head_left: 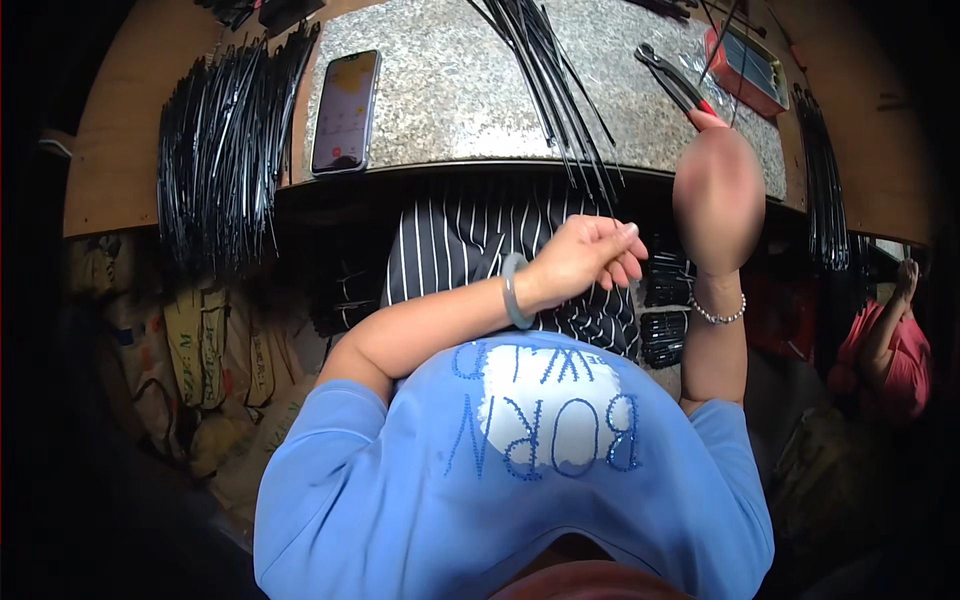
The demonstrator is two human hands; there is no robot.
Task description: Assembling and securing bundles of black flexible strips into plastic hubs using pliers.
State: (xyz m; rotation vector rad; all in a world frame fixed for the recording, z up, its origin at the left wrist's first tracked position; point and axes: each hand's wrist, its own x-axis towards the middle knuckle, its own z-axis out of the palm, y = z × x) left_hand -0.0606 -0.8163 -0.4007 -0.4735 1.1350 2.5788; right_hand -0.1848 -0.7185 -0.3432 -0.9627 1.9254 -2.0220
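Note:
My left hand (590,255), a grey-green bangle on its wrist, is in front of the counter edge with its fingers pinched together. The tip of a thin black strip seems to meet the fingertips; whether they grip it is hard to see. Above it, a bundle of long thin black strips (560,100) overhangs the stone slab. My right hand (718,195), with a beaded bracelet at the wrist, is raised over the slab's right front edge. Its fingers are mostly blurred. One fingertip shows beside the red handle of a pair of pliers (675,82); their grip is unclear.
A phone (346,112) lies on the speckled stone slab (430,90). Heaps of black strips (225,150) hang over the left edge, and another bunch (822,180) hangs at the right. Behind the pliers sits a red box (745,72). Another person (888,345) is at far right.

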